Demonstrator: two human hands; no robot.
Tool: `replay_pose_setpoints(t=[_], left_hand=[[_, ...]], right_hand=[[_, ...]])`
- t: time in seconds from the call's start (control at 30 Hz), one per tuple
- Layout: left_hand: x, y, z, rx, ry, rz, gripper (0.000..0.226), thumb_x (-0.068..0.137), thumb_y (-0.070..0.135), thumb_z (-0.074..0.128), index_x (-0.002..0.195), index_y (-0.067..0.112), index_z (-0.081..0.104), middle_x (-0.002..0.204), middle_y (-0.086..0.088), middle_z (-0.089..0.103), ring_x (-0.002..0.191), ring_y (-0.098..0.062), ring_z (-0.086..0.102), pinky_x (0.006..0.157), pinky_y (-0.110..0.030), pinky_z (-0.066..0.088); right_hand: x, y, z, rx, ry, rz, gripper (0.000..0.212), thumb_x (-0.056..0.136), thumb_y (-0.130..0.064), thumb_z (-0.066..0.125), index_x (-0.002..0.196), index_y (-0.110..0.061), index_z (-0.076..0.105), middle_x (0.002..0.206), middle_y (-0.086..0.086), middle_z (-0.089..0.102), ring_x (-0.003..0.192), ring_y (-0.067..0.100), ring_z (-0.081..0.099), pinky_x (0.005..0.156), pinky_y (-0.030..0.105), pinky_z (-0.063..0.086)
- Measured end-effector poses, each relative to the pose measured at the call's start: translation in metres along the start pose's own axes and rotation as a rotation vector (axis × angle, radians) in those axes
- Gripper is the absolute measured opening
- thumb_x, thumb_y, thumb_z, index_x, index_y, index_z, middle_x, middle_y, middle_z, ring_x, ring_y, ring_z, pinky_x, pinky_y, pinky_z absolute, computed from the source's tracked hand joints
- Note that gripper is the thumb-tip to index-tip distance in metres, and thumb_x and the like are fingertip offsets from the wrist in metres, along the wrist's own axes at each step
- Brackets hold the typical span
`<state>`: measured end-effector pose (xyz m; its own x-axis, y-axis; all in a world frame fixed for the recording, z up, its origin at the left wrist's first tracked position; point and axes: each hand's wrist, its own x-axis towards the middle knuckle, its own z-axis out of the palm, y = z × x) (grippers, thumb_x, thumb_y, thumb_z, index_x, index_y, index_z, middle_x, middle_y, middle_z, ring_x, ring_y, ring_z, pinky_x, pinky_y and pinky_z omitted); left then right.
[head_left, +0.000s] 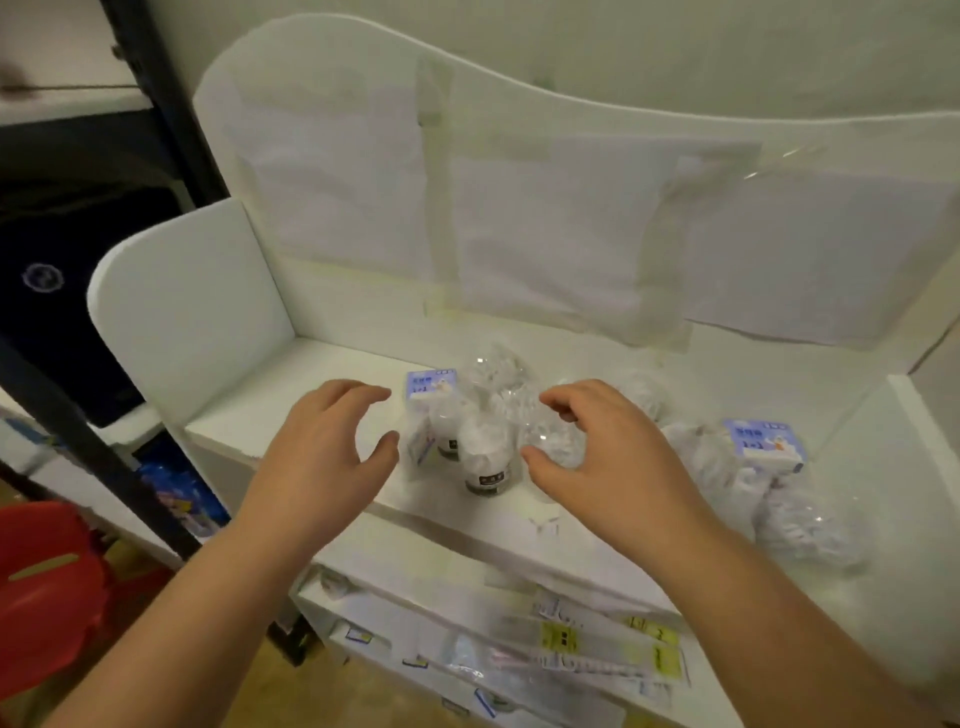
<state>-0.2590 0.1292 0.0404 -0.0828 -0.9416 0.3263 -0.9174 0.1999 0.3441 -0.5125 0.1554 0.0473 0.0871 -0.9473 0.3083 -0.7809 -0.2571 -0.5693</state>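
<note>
Head view: left hand (322, 452) and right hand (613, 452) were held spread, fingers loosely curved, nothing gripped; the clear-wrapped pack of white bottles (480, 441) was flanked between the fingertips, seemingly for a two-sided grasp.

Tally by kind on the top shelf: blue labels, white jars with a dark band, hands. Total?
Blue labels: 2
White jars: 2 visible through the wrap
Hands: 2
Total: 6
</note>
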Motion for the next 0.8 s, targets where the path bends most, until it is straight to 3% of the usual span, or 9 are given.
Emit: replay_pose_setpoints(t=[0.13, 0.4, 0.53, 0.63, 0.8], left_hand=[[0.053, -0.041, 0.016, -0.026, -0.045, 0.079, 0.045, 0.089, 0.041, 0.058, 0.131, 0.027, 0.054, 0.131, 0.012, 0.051, 0.122, -0.011, 0.046, 0.096, -0.024, 0.036], [0.13, -0.098, 0.076, -0.185, -0.342, 0.178, 0.068, 0.083, 0.042, 0.069, 0.142, 0.018, 0.045, 0.143, 0.004, 0.046, 0.126, -0.015, 0.047, 0.104, -0.028, 0.038], [0.147, -0.109, 0.1, -0.3, -0.488, 0.208, 0.074, 0.078, 0.045, 0.07, 0.144, 0.028, 0.041, 0.143, 0.011, 0.046, 0.13, -0.007, 0.044, 0.109, -0.032, 0.037], [0.148, -0.111, 0.107, -0.417, -0.501, 0.222, 0.065, 0.075, 0.038, 0.074, 0.134, 0.032, 0.049, 0.128, 0.017, 0.057, 0.115, 0.001, 0.055, 0.101, -0.034, 0.046], [0.146, -0.118, 0.099, -0.551, -0.415, 0.14, 0.032, 0.069, 0.029, 0.075, 0.098, 0.03, 0.061, 0.095, 0.016, 0.069, 0.084, 0.001, 0.066, 0.08, -0.034, 0.055]], right_hand=[[0.022, -0.015, 0.022, -0.014, 0.054, 0.077, 0.043, 0.084, -0.043, 0.067, 0.124, -0.035, 0.055, 0.112, -0.026, 0.05, 0.105, -0.005, 0.049, 0.09, 0.012, 0.04], [0.034, -0.039, 0.063, -0.007, 0.104, 0.147, 0.04, 0.084, -0.038, 0.068, 0.121, -0.033, 0.057, 0.113, -0.023, 0.054, 0.107, -0.002, 0.053, 0.095, 0.024, 0.047], [0.034, -0.041, 0.071, -0.068, 0.127, 0.173, 0.04, 0.085, -0.037, 0.068, 0.123, -0.033, 0.057, 0.114, -0.025, 0.053, 0.109, -0.002, 0.053, 0.097, 0.025, 0.047], [0.038, -0.046, 0.077, -0.109, 0.117, 0.159, 0.041, 0.086, -0.035, 0.069, 0.125, -0.031, 0.056, 0.117, -0.022, 0.053, 0.111, -0.002, 0.052, 0.099, 0.023, 0.045], [0.048, -0.054, 0.092, -0.182, -0.03, 0.135, 0.045, 0.089, -0.034, 0.065, 0.131, -0.032, 0.05, 0.127, -0.02, 0.05, 0.119, -0.001, 0.045, 0.103, 0.014, 0.034]])
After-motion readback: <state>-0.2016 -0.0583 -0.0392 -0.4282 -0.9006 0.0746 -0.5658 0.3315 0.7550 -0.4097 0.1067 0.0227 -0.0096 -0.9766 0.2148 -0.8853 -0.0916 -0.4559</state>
